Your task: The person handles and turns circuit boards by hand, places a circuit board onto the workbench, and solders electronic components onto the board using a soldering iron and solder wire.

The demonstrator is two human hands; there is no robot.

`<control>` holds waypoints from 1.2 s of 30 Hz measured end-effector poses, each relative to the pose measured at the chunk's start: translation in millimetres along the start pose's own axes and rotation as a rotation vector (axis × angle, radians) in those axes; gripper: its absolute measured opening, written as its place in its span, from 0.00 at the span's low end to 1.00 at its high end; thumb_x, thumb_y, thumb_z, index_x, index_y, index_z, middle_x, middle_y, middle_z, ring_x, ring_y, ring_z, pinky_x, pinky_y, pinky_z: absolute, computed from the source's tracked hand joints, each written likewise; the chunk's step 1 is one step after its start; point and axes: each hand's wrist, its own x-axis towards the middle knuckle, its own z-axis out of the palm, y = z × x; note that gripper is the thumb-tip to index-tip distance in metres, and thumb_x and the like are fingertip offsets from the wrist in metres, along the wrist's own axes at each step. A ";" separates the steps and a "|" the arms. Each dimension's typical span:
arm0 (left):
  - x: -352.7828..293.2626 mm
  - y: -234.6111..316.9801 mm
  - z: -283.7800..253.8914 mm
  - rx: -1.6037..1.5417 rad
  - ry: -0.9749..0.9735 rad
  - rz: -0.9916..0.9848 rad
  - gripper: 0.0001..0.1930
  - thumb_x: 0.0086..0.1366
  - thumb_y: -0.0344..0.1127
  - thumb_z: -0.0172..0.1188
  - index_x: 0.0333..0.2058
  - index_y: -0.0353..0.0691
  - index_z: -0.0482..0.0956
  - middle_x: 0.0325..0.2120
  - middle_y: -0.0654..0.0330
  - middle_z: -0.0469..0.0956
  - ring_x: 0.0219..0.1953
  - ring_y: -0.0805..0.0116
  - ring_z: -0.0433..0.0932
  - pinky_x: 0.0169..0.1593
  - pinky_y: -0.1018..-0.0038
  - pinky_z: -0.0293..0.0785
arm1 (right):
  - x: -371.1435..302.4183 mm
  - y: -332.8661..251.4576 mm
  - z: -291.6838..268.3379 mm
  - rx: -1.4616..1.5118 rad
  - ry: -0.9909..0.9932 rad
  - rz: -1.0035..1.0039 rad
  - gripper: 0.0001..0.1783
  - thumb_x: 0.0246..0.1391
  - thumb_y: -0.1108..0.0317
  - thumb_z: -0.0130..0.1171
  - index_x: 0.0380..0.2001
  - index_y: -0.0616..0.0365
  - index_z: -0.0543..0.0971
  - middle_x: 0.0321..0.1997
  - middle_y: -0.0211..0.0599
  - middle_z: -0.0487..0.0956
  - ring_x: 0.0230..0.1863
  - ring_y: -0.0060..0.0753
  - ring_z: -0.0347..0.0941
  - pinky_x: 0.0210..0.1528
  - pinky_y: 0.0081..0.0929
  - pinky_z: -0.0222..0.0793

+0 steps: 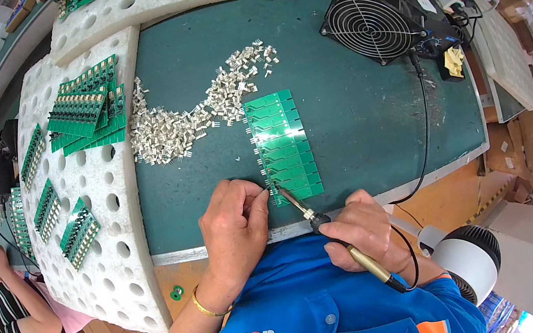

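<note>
Workbench (358,127), board (285,144) beside left hand (236,218)

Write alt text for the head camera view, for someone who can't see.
A person's right hand holds a soldering iron over the lower left of a green circuit board panel, the left hand close beside its tip. Small whitish parts lie heaped beyond on a green bench, between boards on white foam and a black fan.
</note>
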 end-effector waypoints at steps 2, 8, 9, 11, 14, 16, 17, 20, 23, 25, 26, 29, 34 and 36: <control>-0.1 -0.2 -0.2 0.004 0.004 0.002 0.05 0.57 0.21 0.64 0.28 0.33 0.76 0.24 0.59 0.72 0.22 0.72 0.72 0.26 0.76 0.69 | -1.7 0.5 -0.6 -0.029 0.015 -0.016 0.16 0.47 0.68 0.67 0.40 0.58 0.79 0.21 0.31 0.76 0.19 0.31 0.72 0.28 0.30 0.62; -5.0 -1.2 -6.3 -0.089 -0.015 -0.038 0.06 0.59 0.23 0.65 0.27 0.34 0.75 0.23 0.62 0.71 0.22 0.77 0.70 0.26 0.79 0.67 | -2.4 -0.2 -4.1 -0.014 0.047 0.004 0.12 0.50 0.66 0.65 0.38 0.57 0.79 0.20 0.30 0.76 0.19 0.30 0.71 0.28 0.30 0.62; -6.1 -1.7 -6.6 -0.116 -0.009 -0.047 0.06 0.60 0.24 0.64 0.29 0.34 0.75 0.24 0.63 0.71 0.22 0.78 0.69 0.26 0.79 0.66 | -2.3 -0.2 -3.8 -0.016 0.050 0.006 0.12 0.50 0.66 0.65 0.38 0.57 0.79 0.20 0.30 0.76 0.19 0.30 0.71 0.28 0.30 0.62; -8.9 -4.0 -6.6 -0.141 -0.005 -0.054 0.05 0.62 0.25 0.64 0.30 0.34 0.75 0.24 0.65 0.71 0.22 0.80 0.68 0.26 0.80 0.65 | -2.4 -0.1 -3.0 -0.001 0.048 0.017 0.12 0.51 0.66 0.65 0.38 0.57 0.79 0.19 0.30 0.75 0.18 0.30 0.71 0.28 0.30 0.62; -13.2 -8.7 -6.9 -0.230 0.004 -0.120 0.05 0.65 0.26 0.61 0.33 0.34 0.74 0.25 0.67 0.72 0.22 0.81 0.67 0.26 0.81 0.63 | -3.5 1.7 -0.7 0.001 0.083 0.002 0.11 0.51 0.65 0.64 0.37 0.57 0.79 0.18 0.29 0.75 0.18 0.30 0.70 0.27 0.30 0.62; -14.2 -9.3 -9.1 -0.240 -0.016 -0.157 0.04 0.67 0.27 0.59 0.35 0.34 0.73 0.26 0.68 0.72 0.24 0.82 0.66 0.27 0.82 0.63 | -3.8 1.7 -0.8 0.002 0.089 0.002 0.11 0.52 0.65 0.64 0.37 0.57 0.79 0.18 0.30 0.75 0.17 0.30 0.70 0.27 0.30 0.61; -14.7 -8.9 -9.2 -0.239 -0.018 -0.156 0.04 0.67 0.27 0.59 0.35 0.34 0.73 0.26 0.68 0.72 0.24 0.82 0.66 0.27 0.82 0.63 | -4.0 1.1 -1.0 0.003 0.093 0.000 0.11 0.52 0.65 0.64 0.37 0.57 0.79 0.18 0.30 0.74 0.17 0.30 0.70 0.26 0.30 0.61; -15.0 -6.7 -8.9 -0.195 0.021 -0.086 0.04 0.67 0.27 0.59 0.34 0.34 0.74 0.26 0.67 0.72 0.25 0.81 0.65 0.28 0.82 0.63 | -6.2 1.4 -0.1 0.037 0.115 0.009 0.10 0.52 0.66 0.63 0.37 0.58 0.79 0.18 0.31 0.74 0.17 0.31 0.69 0.26 0.30 0.61; -14.1 -1.3 -7.6 -0.129 0.060 0.038 0.03 0.65 0.25 0.60 0.33 0.33 0.75 0.26 0.65 0.72 0.25 0.80 0.67 0.29 0.82 0.64 | -6.2 2.4 -1.3 0.086 0.140 0.031 0.10 0.53 0.66 0.63 0.36 0.59 0.79 0.18 0.32 0.74 0.17 0.31 0.68 0.26 0.30 0.60; -15.3 0.0 -6.7 -0.121 0.042 -0.017 0.03 0.63 0.23 0.62 0.32 0.33 0.76 0.27 0.63 0.72 0.24 0.79 0.68 0.29 0.82 0.65 | -7.5 3.1 -0.3 0.109 0.156 0.037 0.10 0.53 0.66 0.63 0.35 0.60 0.79 0.18 0.32 0.75 0.17 0.31 0.68 0.26 0.31 0.60; -15.6 0.1 -6.2 -0.118 0.044 -0.016 0.03 0.63 0.23 0.62 0.32 0.33 0.76 0.27 0.63 0.72 0.24 0.79 0.68 0.29 0.82 0.65 | -8.0 3.4 0.5 0.117 0.174 0.041 0.09 0.53 0.66 0.62 0.35 0.60 0.79 0.19 0.33 0.75 0.17 0.31 0.68 0.26 0.31 0.61; -15.5 -0.7 -4.7 -0.153 0.042 -0.071 0.03 0.61 0.22 0.63 0.31 0.32 0.77 0.26 0.63 0.71 0.24 0.79 0.70 0.29 0.82 0.67 | -8.5 3.3 1.3 0.124 0.195 0.039 0.09 0.53 0.67 0.62 0.34 0.60 0.79 0.19 0.33 0.76 0.17 0.31 0.68 0.26 0.31 0.61; -13.6 -0.4 -4.7 -0.101 0.019 -0.042 0.04 0.59 0.20 0.63 0.32 0.33 0.78 0.27 0.59 0.74 0.24 0.74 0.76 0.28 0.79 0.73 | -10.6 1.8 2.5 0.119 0.200 0.040 0.09 0.52 0.67 0.63 0.34 0.60 0.79 0.19 0.33 0.76 0.17 0.31 0.68 0.26 0.30 0.61; -13.2 0.1 -3.1 -0.108 0.026 -0.044 0.03 0.59 0.21 0.63 0.31 0.33 0.78 0.27 0.61 0.73 0.24 0.76 0.74 0.29 0.80 0.71 | -10.4 1.7 2.0 0.116 0.192 0.040 0.08 0.52 0.68 0.62 0.34 0.60 0.79 0.18 0.33 0.75 0.17 0.31 0.68 0.26 0.30 0.61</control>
